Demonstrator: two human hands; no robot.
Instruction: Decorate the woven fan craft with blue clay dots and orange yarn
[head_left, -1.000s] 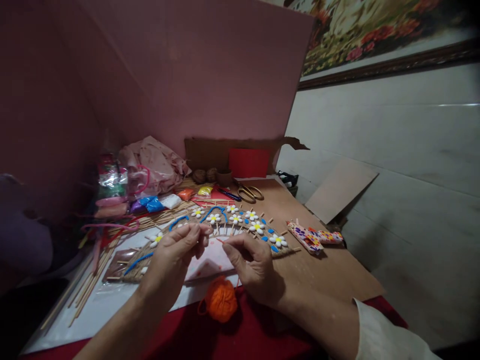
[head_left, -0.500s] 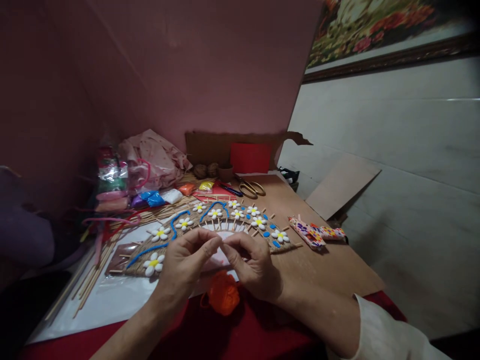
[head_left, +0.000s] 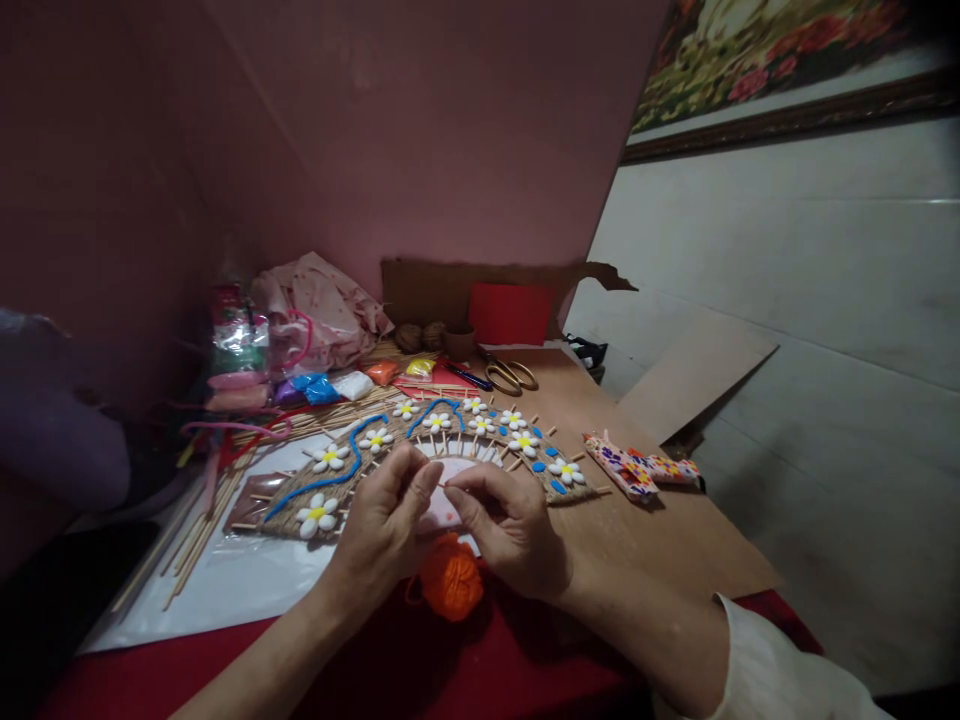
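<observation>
Curving beyond my left hand [head_left: 381,522] and right hand [head_left: 517,530], the flowered arch [head_left: 397,435] is lying flat. Both hands are pressing thumb to forefinger. Between them, nearer me, the orange yarn ball [head_left: 452,580] is resting. My right is pinching a thin strand [head_left: 443,487]; what my left is holding, I cannot tell.

A bench [head_left: 150,685] spread with red cloth [head_left: 420,660] carries a white sheet [head_left: 247,595] at eight o'clock and a brown board [head_left: 660,545] from one to four. An orange yarn ball [head_left: 451,580] rests on the cloth at six.
</observation>
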